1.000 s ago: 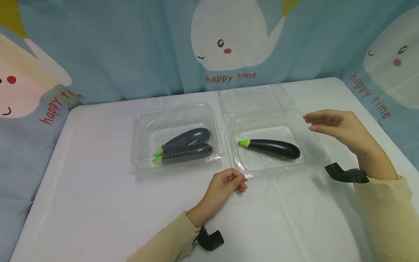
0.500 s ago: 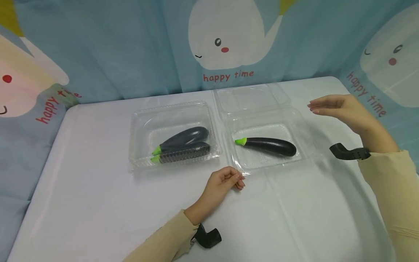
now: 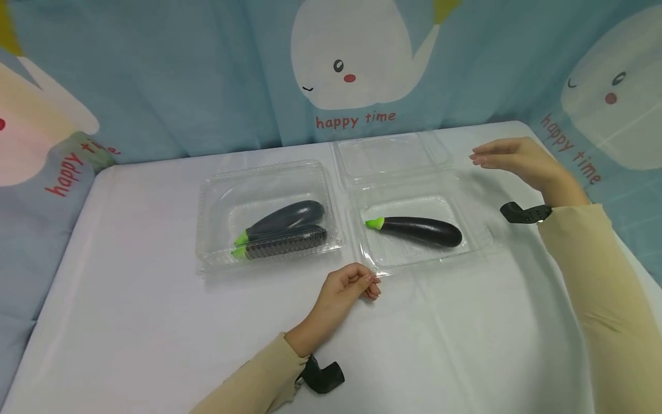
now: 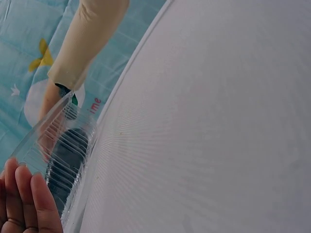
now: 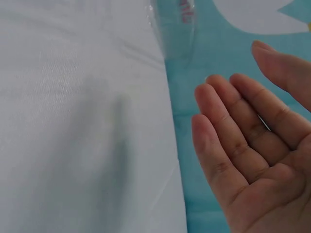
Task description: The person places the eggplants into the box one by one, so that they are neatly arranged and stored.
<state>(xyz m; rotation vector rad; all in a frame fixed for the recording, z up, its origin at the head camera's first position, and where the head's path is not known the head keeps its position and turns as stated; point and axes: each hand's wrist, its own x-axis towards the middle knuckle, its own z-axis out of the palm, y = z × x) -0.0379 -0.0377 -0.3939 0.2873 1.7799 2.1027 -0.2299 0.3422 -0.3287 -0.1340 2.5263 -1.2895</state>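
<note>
An open clear plastic clamshell box [image 3: 419, 260] lies in the head view, its lid [image 3: 393, 154] folded back toward the curtain. In its base rests one dark eggplant [image 3: 421, 230] with a bright green stem pointing left. My left hand [image 3: 345, 286] pinches the box's near left corner between thumb and fingers. In the left wrist view, the fingers [image 4: 41, 201] are at the ribbed clear wall, with the eggplant dark behind it. My right hand [image 3: 522, 164] hovers to the right of the lid, fingers extended and holding nothing. The right wrist view shows its palm [image 5: 257, 179] and spread thumb.
To the left stands a closed clear box [image 3: 217, 210] with two eggplants [image 3: 284, 221] inside. Both boxes are on a white-covered table [image 3: 129, 299]. A blue curtain [image 3: 207, 75] with whale prints hangs along the back and sides.
My right hand has drawn away from the open box's right side toward the table's back right, fingers still extended. The left hand keeps its pinch on the corner. The head view has shifted slightly.
</note>
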